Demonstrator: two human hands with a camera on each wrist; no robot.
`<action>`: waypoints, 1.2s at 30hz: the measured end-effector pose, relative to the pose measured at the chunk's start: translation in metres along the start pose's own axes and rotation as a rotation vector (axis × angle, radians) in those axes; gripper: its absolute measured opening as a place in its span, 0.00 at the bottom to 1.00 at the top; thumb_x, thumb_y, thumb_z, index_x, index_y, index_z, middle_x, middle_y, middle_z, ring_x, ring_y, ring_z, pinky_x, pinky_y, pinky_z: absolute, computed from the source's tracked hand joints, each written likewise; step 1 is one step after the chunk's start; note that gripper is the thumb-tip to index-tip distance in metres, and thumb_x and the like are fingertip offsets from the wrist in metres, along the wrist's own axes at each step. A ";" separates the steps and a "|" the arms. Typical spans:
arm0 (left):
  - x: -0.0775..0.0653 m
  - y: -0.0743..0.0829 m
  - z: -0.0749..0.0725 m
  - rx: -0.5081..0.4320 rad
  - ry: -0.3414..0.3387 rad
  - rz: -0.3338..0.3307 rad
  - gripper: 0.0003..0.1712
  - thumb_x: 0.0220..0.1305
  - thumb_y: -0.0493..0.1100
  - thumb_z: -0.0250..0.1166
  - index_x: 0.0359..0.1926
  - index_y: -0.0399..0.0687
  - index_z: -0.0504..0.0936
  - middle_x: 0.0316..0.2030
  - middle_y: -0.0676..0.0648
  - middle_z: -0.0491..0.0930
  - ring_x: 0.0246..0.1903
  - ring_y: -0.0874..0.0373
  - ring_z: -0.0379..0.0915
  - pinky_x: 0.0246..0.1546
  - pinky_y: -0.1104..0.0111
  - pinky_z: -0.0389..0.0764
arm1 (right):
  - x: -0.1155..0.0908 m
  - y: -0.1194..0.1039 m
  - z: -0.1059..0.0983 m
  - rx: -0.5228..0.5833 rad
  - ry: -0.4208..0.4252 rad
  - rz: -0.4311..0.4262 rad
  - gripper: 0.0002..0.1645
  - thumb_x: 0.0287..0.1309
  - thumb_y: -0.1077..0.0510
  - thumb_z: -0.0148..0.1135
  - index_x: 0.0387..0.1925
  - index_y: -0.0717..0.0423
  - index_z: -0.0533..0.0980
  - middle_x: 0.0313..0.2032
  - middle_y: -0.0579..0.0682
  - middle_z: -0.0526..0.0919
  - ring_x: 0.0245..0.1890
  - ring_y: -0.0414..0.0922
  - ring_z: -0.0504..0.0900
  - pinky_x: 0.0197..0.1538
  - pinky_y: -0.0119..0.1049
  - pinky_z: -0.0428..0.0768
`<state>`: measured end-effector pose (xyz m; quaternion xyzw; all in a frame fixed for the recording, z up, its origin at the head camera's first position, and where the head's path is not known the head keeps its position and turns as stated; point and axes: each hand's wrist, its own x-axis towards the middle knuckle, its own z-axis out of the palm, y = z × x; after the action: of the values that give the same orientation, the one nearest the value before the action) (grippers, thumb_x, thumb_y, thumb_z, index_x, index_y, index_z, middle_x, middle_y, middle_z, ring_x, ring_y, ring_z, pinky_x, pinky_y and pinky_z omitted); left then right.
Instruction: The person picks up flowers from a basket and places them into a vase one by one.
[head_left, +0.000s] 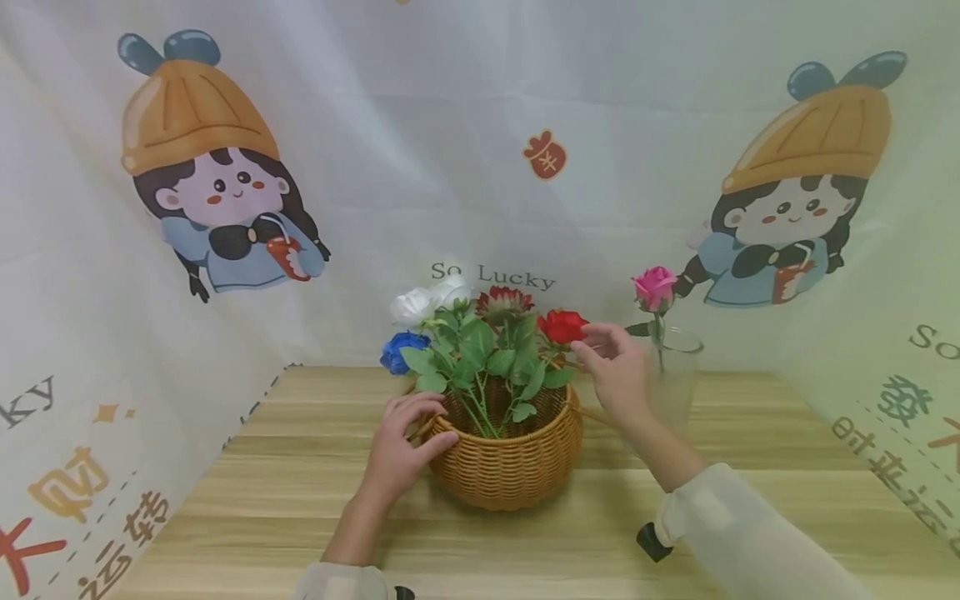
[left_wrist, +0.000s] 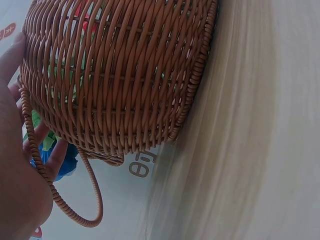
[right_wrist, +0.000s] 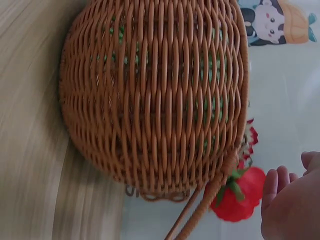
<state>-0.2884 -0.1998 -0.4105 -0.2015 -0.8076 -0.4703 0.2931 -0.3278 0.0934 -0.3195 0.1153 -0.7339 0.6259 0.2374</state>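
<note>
A round wicker basket [head_left: 506,475] stands on the wooden table, filled with artificial flowers on green leafy stems. My left hand [head_left: 401,450] holds its left side, thumb at the rim and fingers around by the looped handle [left_wrist: 95,200]. At the basket's right, the fingertips of my right hand [head_left: 618,371] are right at the edge of a red rose [head_left: 561,327], fingers loosely bent. Also in the bunch are white roses [head_left: 412,307], a blue rose [head_left: 403,352] and a dark red flower [head_left: 504,304]. Basket weave hides the lower stems in both wrist views.
Behind my right forearm stands a clear glass vase [head_left: 678,392] with a pink rose [head_left: 654,289] in it. A printed white cloth [head_left: 420,167] hangs at the back and both sides of the wooden table [head_left: 300,492].
</note>
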 end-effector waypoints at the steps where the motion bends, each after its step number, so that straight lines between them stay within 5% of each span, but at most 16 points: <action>1: 0.000 0.000 0.000 0.000 0.000 0.000 0.17 0.49 0.47 0.77 0.40 0.50 0.83 0.52 0.55 0.79 0.59 0.54 0.63 0.60 0.46 0.60 | -0.001 -0.001 0.004 -0.003 -0.019 0.004 0.18 0.60 0.63 0.66 0.50 0.65 0.76 0.39 0.58 0.81 0.34 0.42 0.81 0.38 0.34 0.82; 9: 0.000 0.001 0.000 -0.003 0.001 -0.001 0.16 0.49 0.47 0.77 0.39 0.55 0.82 0.53 0.54 0.79 0.61 0.50 0.63 0.60 0.43 0.58 | -0.004 -0.009 0.030 0.032 -0.110 0.009 0.17 0.60 0.63 0.67 0.50 0.62 0.76 0.37 0.57 0.81 0.35 0.46 0.79 0.39 0.38 0.81; 19: 0.000 -0.001 0.001 0.001 0.006 -0.002 0.18 0.49 0.46 0.77 0.40 0.47 0.83 0.53 0.54 0.79 0.61 0.51 0.62 0.60 0.44 0.59 | -0.011 -0.009 0.061 0.048 -0.154 0.007 0.20 0.59 0.63 0.67 0.52 0.61 0.75 0.36 0.58 0.80 0.35 0.62 0.81 0.37 0.49 0.82; 30: 0.002 0.001 -0.001 -0.004 0.007 0.021 0.17 0.49 0.46 0.77 0.39 0.49 0.83 0.52 0.54 0.80 0.58 0.52 0.64 0.59 0.46 0.61 | -0.013 -0.011 0.086 0.079 -0.233 0.095 0.26 0.60 0.60 0.67 0.58 0.58 0.71 0.39 0.56 0.80 0.37 0.55 0.82 0.41 0.45 0.82; 36: 0.001 0.002 -0.001 -0.004 0.001 0.017 0.17 0.49 0.46 0.77 0.39 0.49 0.83 0.52 0.54 0.80 0.58 0.53 0.64 0.59 0.47 0.62 | -0.010 -0.007 0.094 0.077 -0.295 0.183 0.31 0.62 0.59 0.65 0.63 0.61 0.65 0.42 0.57 0.79 0.42 0.60 0.81 0.44 0.48 0.81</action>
<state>-0.2881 -0.1996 -0.4081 -0.2086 -0.8047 -0.4698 0.2971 -0.3348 -0.0004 -0.3278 0.1473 -0.7436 0.6490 0.0645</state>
